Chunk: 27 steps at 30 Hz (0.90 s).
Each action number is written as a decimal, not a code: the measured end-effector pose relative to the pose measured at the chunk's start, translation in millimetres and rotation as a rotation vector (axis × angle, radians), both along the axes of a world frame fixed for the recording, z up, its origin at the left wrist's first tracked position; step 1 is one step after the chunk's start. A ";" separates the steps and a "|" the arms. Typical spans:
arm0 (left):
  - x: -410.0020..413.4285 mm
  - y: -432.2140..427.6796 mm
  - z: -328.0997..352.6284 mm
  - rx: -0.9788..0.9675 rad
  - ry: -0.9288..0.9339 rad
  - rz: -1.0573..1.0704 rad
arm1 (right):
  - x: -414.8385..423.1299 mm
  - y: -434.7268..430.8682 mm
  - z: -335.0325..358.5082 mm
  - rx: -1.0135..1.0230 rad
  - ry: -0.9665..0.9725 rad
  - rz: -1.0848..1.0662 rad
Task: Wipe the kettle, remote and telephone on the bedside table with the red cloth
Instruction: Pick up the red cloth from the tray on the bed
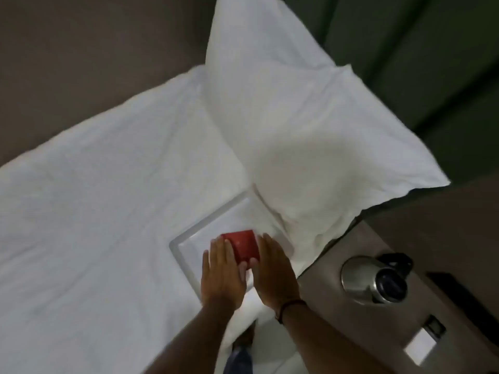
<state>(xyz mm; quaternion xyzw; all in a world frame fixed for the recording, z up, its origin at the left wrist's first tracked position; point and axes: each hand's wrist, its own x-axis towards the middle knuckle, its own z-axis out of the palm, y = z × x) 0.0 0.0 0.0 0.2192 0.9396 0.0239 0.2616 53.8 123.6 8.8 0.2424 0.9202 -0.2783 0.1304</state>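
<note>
A folded red cloth (242,245) lies on a white tray (183,255) that rests on the bed. My left hand (222,273) lies flat at the cloth's left edge and my right hand (272,273) at its right edge, with both thumbs touching the cloth's near side. Whether either hand grips the cloth cannot be told. A steel kettle (374,279) with a black lid and handle stands on the bedside table (337,319) to the right. A dark flat object (456,290) lies beyond the kettle; it is too dim to identify. No telephone is clearly visible.
A white pillow (310,130) leans at the head of the white bed (94,211), just behind the tray. A small white card (420,344) lies on the table's near part. A green padded headboard (418,49) fills the upper right.
</note>
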 end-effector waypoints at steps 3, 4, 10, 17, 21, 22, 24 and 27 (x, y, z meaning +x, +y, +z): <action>-22.1 2.9 -24.8 0.099 0.047 0.288 | -30.4 -8.2 -26.5 -0.133 -0.009 -0.107; -30.8 5.9 -30.1 0.116 0.021 0.376 | -41.3 -8.0 -29.9 -0.136 -0.043 -0.172; -52.8 33.7 -53.8 0.298 -0.268 0.830 | -78.3 1.4 -50.2 -0.400 -0.137 -0.516; -42.8 20.5 -5.8 0.764 -0.499 0.943 | -46.9 24.7 -11.1 -0.816 0.054 -0.690; -16.5 29.0 42.6 0.805 -0.723 0.751 | 30.1 43.5 24.5 -1.197 0.170 -0.954; -4.4 38.4 52.5 0.788 -0.781 0.661 | 55.2 47.8 30.0 -1.345 0.192 -0.995; 25.7 63.8 62.8 0.738 -0.877 0.416 | 105.6 54.9 37.0 -1.609 0.269 -1.007; 78.3 113.3 58.5 0.647 -0.869 0.053 | 180.8 64.7 37.5 -1.784 0.455 -1.143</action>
